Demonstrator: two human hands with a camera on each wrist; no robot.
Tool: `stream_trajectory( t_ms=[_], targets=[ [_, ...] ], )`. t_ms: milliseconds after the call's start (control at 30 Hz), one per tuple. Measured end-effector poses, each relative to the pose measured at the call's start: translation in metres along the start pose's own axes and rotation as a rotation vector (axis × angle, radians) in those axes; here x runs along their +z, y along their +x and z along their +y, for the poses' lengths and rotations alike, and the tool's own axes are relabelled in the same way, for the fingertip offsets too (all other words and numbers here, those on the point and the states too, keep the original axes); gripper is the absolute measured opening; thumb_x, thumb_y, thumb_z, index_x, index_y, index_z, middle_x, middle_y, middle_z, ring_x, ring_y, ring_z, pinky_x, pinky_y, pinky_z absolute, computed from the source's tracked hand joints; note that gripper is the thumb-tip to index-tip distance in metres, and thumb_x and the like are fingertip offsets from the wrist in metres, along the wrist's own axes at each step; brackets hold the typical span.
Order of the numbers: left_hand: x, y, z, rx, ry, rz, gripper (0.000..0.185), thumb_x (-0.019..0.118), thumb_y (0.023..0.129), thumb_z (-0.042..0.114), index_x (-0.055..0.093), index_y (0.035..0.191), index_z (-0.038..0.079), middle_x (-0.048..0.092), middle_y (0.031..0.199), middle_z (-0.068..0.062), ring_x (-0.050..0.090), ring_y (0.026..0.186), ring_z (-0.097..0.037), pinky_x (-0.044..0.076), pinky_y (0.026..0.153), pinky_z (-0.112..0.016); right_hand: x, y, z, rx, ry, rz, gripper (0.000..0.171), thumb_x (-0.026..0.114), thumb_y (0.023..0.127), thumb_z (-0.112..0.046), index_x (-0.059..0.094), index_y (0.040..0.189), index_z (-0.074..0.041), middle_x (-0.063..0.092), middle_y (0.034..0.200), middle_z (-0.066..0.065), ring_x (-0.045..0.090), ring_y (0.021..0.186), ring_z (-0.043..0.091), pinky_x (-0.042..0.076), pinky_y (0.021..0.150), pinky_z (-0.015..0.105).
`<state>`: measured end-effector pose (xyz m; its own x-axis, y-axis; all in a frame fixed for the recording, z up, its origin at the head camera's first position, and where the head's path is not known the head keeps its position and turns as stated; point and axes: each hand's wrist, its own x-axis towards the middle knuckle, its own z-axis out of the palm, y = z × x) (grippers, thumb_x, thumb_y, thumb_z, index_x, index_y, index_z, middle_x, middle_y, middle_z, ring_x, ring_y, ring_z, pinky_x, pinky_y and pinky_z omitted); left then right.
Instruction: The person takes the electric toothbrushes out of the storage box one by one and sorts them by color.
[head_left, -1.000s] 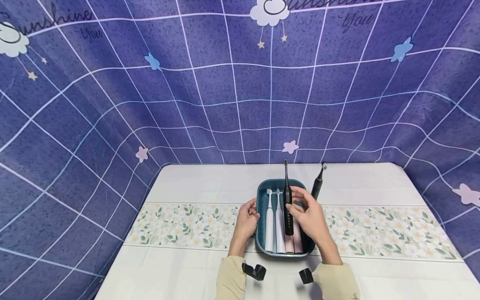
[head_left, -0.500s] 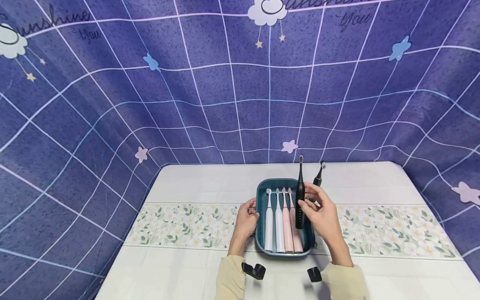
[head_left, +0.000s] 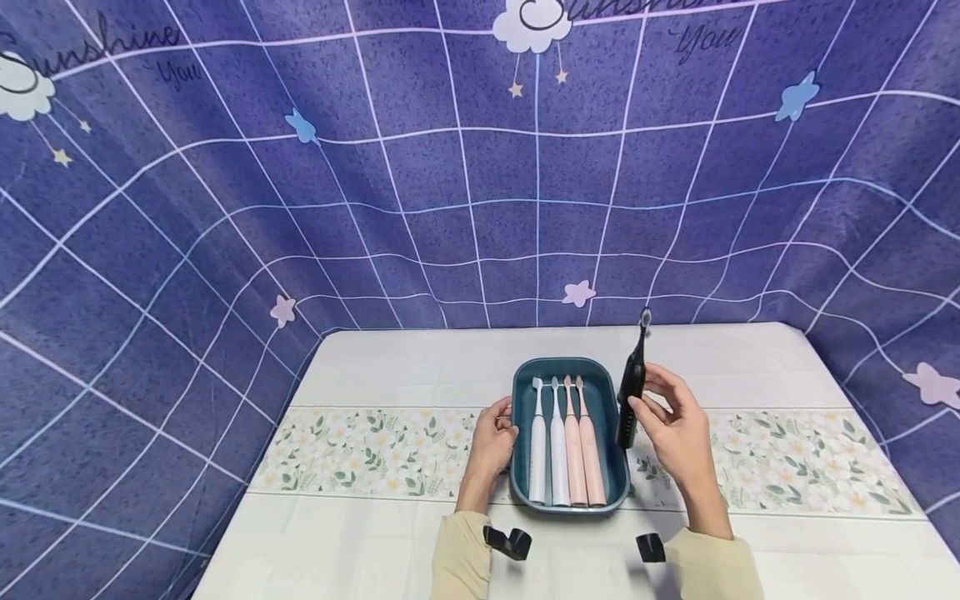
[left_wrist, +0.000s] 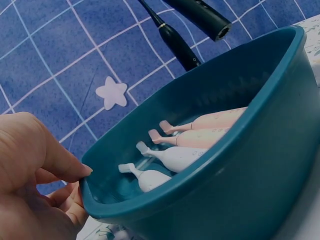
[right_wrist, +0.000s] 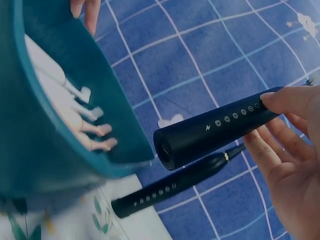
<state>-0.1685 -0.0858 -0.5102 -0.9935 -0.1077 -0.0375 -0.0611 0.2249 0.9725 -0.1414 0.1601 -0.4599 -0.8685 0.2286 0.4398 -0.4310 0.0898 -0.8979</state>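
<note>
A teal tray [head_left: 558,364] sits mid-table, holding two white toothbrushes [head_left: 547,446] and two pink toothbrushes [head_left: 582,446] side by side. My left hand [head_left: 491,437] grips the tray's left rim, thumb over the edge [left_wrist: 75,167]. My right hand [head_left: 671,425] pinches a black electric toothbrush [head_left: 632,392], held nearly upright just right of the tray and off the table. In the right wrist view this black toothbrush [right_wrist: 215,127] hangs above a second black toothbrush [right_wrist: 175,187] lying on the table beside the tray [right_wrist: 50,150].
The table wears a white cloth with a floral band [head_left: 360,450] across its middle. A blue checked backdrop [head_left: 480,183] rises right behind the table's far edge. Black wrist camera mounts [head_left: 508,542] sit on both forearms.
My right hand carried the black toothbrush from over the tray's middle rightward, past the right rim, uncovering the two pink ones. The left hand kept its hold on the rim.
</note>
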Motion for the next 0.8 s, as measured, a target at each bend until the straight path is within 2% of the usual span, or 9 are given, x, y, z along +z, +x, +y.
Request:
stream_trajectory(
  t_ms=[433, 600, 800],
  targets=[
    [0.001, -0.001, 0.000, 0.011, 0.020, 0.004, 0.052, 0.051, 0.079, -0.011, 0.053, 0.130, -0.007, 0.052, 0.114, -0.022, 0.049, 0.087, -0.019, 0.040, 0.073, -0.019, -0.023, 0.001, 0.028, -0.014, -0.014, 0.133, 0.053, 0.063, 0.077, 0.019, 0.053, 0.128, 0.008, 0.062, 0.111, -0.005, 0.060, 0.101, 0.005, 0.049, 0.085, 0.015],
    [0.000, -0.001, 0.001, 0.009, 0.023, 0.003, 0.051, 0.051, 0.080, -0.010, 0.053, 0.131, -0.007, 0.052, 0.114, -0.022, 0.049, 0.087, -0.019, 0.040, 0.073, -0.020, -0.024, 0.005, 0.024, -0.048, -0.076, 0.133, 0.050, 0.063, 0.079, 0.017, 0.053, 0.127, 0.008, 0.061, 0.112, -0.002, 0.060, 0.101, 0.005, 0.049, 0.086, 0.016],
    [0.000, -0.001, 0.000, -0.001, 0.021, 0.008, 0.052, 0.052, 0.080, -0.010, 0.053, 0.131, -0.005, 0.052, 0.114, -0.020, 0.049, 0.088, -0.019, 0.040, 0.073, -0.020, -0.021, 0.014, 0.028, -0.096, -0.065, 0.139, 0.051, 0.062, 0.078, 0.018, 0.052, 0.128, 0.009, 0.061, 0.112, 0.010, 0.060, 0.101, 0.007, 0.050, 0.087, 0.017]
  ],
)
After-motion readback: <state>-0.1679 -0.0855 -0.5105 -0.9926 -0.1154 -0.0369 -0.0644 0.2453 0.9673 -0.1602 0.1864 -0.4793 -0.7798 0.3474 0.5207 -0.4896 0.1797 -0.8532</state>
